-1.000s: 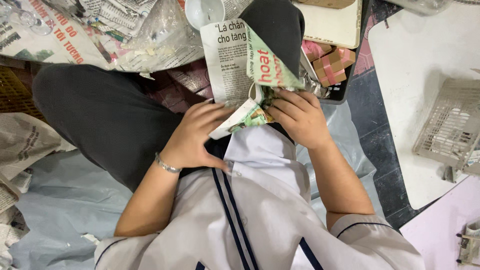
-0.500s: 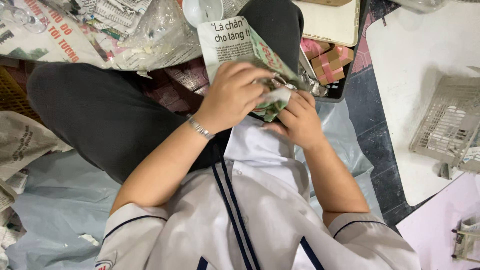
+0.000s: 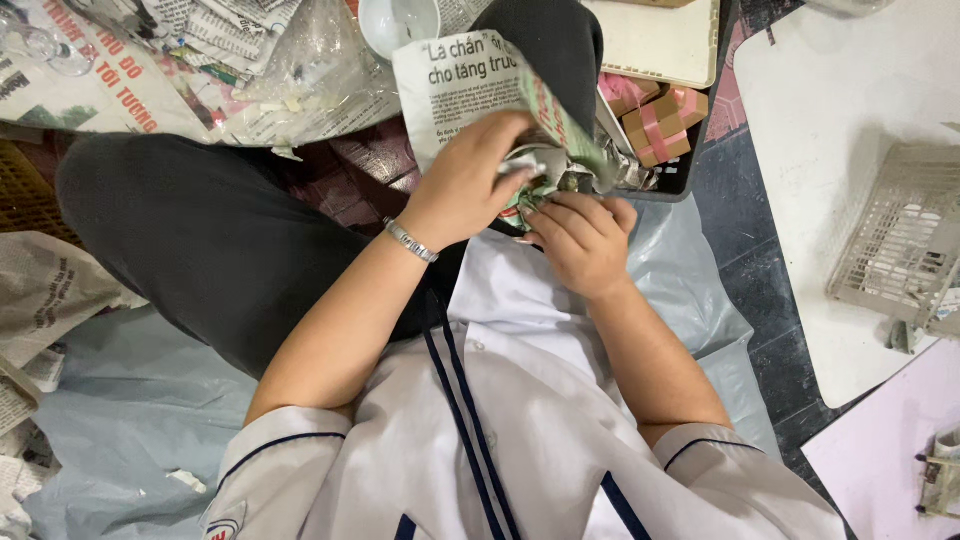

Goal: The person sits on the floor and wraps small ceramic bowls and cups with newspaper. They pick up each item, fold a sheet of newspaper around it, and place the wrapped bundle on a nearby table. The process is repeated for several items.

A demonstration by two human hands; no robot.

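I sit cross-legged on the floor in dark trousers and a white shirt. My left hand [image 3: 470, 180], with a silver bracelet at the wrist, presses and folds a sheet of newspaper [image 3: 455, 90] over a small bundle on my lap. My right hand [image 3: 578, 235] grips the crumpled near end of the same newspaper bundle, right beside the left hand. What is wrapped inside the paper is hidden.
A dark tray [image 3: 690, 165] with small brown boxes taped in pink [image 3: 660, 125] lies just beyond my hands. Loose newspapers and clear plastic [image 3: 300, 70] lie at top left, a white bowl [image 3: 400, 22] at top. A white slotted basket [image 3: 900, 240] rests on a white board at right.
My left hand moved from the near side of the bundle up over its top, folding the newspaper down. My right hand stayed on the bundle's near end.
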